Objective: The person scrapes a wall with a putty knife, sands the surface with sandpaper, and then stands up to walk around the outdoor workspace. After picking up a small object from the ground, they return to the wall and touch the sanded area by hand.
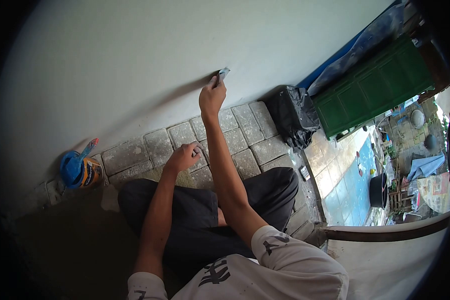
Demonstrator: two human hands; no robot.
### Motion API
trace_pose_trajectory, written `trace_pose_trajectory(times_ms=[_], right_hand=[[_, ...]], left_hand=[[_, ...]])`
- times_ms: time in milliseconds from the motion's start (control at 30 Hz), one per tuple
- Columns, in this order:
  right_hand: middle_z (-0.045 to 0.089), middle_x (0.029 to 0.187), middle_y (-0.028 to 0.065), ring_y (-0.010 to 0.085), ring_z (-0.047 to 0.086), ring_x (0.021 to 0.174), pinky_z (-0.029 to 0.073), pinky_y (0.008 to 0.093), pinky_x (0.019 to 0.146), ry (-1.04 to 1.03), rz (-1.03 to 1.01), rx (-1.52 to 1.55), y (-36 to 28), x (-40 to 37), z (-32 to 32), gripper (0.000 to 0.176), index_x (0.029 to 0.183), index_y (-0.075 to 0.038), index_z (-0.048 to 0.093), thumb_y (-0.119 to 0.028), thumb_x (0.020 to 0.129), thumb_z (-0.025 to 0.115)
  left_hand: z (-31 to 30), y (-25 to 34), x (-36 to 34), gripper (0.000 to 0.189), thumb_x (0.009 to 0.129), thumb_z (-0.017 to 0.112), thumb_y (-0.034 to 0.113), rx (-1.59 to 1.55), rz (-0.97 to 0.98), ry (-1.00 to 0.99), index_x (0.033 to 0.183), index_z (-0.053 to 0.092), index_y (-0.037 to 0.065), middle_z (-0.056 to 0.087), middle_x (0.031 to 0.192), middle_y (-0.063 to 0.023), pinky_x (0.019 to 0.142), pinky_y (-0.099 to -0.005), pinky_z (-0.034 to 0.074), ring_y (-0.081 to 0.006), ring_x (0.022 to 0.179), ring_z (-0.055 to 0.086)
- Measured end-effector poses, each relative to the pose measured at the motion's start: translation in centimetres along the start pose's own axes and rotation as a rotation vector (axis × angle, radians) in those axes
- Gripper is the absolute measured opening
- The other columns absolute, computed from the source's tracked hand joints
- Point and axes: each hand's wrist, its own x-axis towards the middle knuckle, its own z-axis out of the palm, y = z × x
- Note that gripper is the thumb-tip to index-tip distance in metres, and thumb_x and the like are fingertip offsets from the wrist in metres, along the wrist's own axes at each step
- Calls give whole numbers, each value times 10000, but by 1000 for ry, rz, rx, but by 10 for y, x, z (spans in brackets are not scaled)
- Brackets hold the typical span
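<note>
My right hand is raised to the pale wall, its fingers closed around a small putty knife. The blue-grey blade meets the wall surface; my fingers partly cover the handle. Lower down, my left hand hovers over the paving near my knee, fingers curled inward. Its fingertips look greyish, and whatever they may hold cannot be made out. To the left, at the wall's foot, stands an orange and dark tub with a blue top. A blue-stained brush with a red tip leans across it.
Grey paving blocks run along the wall under my crossed legs. A black plastic-covered box stands against the wall at right, beside a green panelled piece. Farther right are a black basin and a blue cloth.
</note>
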Motion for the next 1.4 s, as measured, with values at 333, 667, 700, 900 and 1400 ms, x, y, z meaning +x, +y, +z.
trace_pose_trajectory(times_ms=[333,667,700,900,1400], right_hand=[[651,916,326,495,613,861,473,483,772,-12,65,-2,-3,-2,0,296,1015,104,609,-141,1022,443],[647,897,320,493,611,844,467,496,755,7,118,15,14,-6,4,300,1018,99,616,-149,1020,446],[647,897,320,493,611,844,467,496,755,7,118,16,10,-8,1,300,1018,99,616,-149,1020,446],[649,861,298,466,606,788,465,483,730,-9,132,12,25,-9,1,303,995,104,608,-152,1021,448],[551,712,135,187,438,660,417,365,652,-39,82,102,31,-18,0,287,1003,98,593,-141,1042,440]], left_hand=[[1,-2,0,269,874,668,95,-6,16,4,1112,633,-23,719,930,-163,768,-385,541,-291,846,700],[-5,6,-1,241,878,677,107,-27,19,-29,1083,629,-12,721,944,-169,764,-393,539,-304,853,698],[-3,5,-1,241,878,677,107,-25,19,-29,1083,629,-12,721,944,-169,764,-393,539,-304,853,698],[-1,0,1,232,883,662,94,-88,-17,-57,1087,628,-12,720,921,-155,751,-371,540,-266,837,701],[2,-7,0,264,870,675,102,24,38,11,1110,634,-1,719,912,-148,717,-373,522,-251,765,680]])
